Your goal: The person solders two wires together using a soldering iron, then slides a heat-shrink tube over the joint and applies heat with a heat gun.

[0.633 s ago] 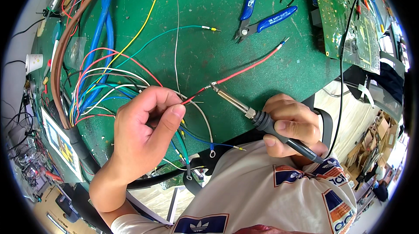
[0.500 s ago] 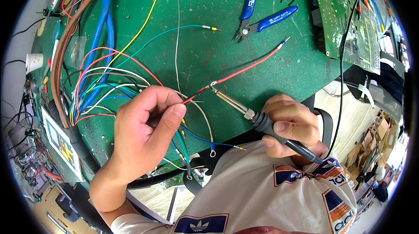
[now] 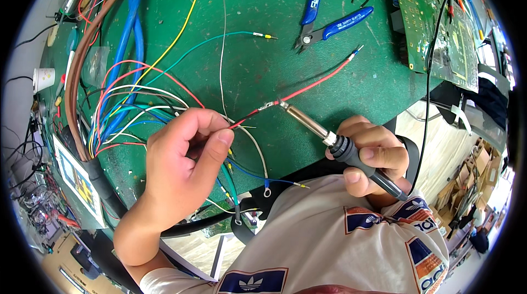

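My left hand (image 3: 178, 170) pinches a red wire (image 3: 321, 81) between thumb and fingertips, just above the green mat (image 3: 258, 69). The wire runs up and right to a blue-tipped end near the pliers. My right hand (image 3: 369, 154) grips the black handle of a soldering iron (image 3: 329, 137). Its metal tip touches the bare joint (image 3: 270, 105) on the red wire, a little right of my left fingers. A thin grey-white wire (image 3: 222, 47) crosses under the joint.
Blue-handled cutters (image 3: 328, 19) lie at the back of the mat. A green circuit board (image 3: 433, 25) sits at the right. A bundle of coloured wires and blue and brown cables (image 3: 118, 91) fills the left. A green wire (image 3: 219, 38) and a yellow wire (image 3: 181, 30) trail across the mat. A paper cup (image 3: 44, 79) stands far left.
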The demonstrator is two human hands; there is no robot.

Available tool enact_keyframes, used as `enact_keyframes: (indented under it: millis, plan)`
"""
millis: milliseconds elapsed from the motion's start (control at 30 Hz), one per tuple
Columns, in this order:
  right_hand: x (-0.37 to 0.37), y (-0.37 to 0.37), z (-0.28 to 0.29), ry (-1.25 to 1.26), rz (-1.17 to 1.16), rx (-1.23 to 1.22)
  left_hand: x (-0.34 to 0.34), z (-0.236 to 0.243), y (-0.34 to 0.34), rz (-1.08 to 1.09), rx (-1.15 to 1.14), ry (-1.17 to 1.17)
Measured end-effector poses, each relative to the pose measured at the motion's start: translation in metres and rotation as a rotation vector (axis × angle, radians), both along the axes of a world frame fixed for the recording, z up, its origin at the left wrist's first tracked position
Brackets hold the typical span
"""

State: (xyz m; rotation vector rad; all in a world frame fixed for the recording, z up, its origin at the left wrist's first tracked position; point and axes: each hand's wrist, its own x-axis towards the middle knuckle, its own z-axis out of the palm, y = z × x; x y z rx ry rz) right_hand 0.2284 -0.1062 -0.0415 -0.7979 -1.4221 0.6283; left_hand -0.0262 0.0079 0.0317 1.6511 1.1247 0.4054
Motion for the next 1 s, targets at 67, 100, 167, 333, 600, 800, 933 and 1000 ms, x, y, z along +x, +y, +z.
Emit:
enact_keyframes:
  millis: [67, 100, 167, 333, 600, 800, 933, 1000]
  plan:
    - [0.0001, -0.0006, -0.0008, 0.015, -0.008, 0.000, 0.0012, -0.0004, -0.0019, -0.042, 0.132, 0.064]
    - [0.0005, -0.0002, -0.0012, 0.018, -0.004, 0.001, 0.0010, -0.0008, -0.0022, -0.056, 0.146, 0.071]
    - [0.0010, 0.0001, -0.0018, 0.025, 0.002, 0.003, 0.0007, -0.0011, -0.0022, -0.086, 0.172, 0.085]
    - [0.0032, -0.0009, -0.0023, 0.031, 0.012, -0.008, 0.0023, 0.0017, -0.0006, -0.124, 0.185, 0.090]
    - [0.0048, -0.0031, -0.0022, 0.027, 0.013, -0.022, 0.0026, 0.0017, -0.0009, -0.146, 0.177, 0.082]
    - [0.0097, -0.0028, -0.0077, 0.022, 0.016, -0.016, 0.0073, -0.0020, -0.0033, -0.141, 0.192, 0.089]
    - [0.0087, -0.0034, -0.0070, 0.021, 0.007, -0.018, 0.0066, -0.0019, -0.0032, -0.145, 0.199, 0.097]
    - [0.0087, -0.0033, -0.0071, 0.025, 0.005, -0.018, 0.0068, -0.0021, -0.0037, -0.145, 0.207, 0.099]
